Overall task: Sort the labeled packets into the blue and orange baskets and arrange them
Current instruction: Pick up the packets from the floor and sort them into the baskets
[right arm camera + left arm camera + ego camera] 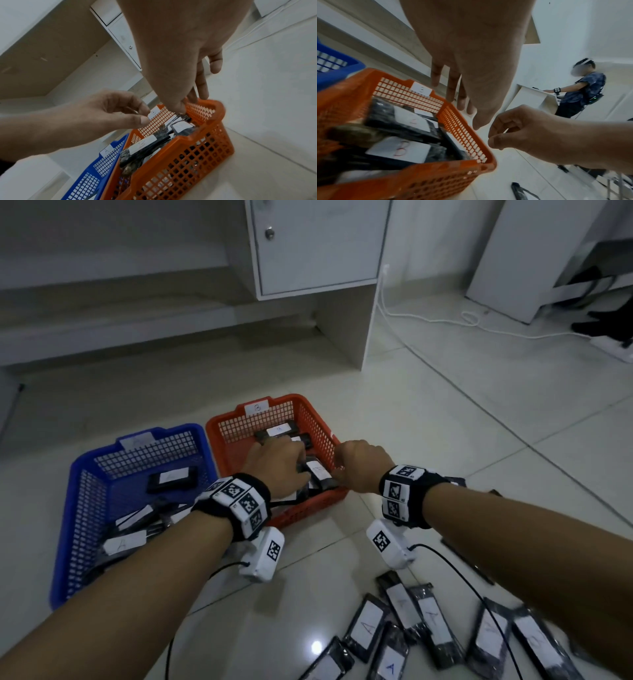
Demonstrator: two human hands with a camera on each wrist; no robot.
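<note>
- Left hand: held over the orange basket, fingers loosely bent above the packets, nothing plainly gripped.
- Right hand: set at the basket's rim, just right of the left hand; thumb and fingertips drawn together at the clear plastic edge of one packet. Cannot tell whether that edge is actually pinched.
- Under and ahead of both hands: orange basket, one, tagged "B" on its far wall. At least four dark packets inside, overlapping; white labels reading "B" on those legible, including the farthest one.
- Left of the left hand: blue basket, one, touching the orange one, tagged "A". One packet lying flat apart; several more heaped under the left forearm, one label reading "A".
- Beneath the right forearm, on the tiled floor: loose packets, at least seven, overlapping; "A" legible on several, others unreadable.
- On each wrist: one black band with square black-and-white markers.
</note>
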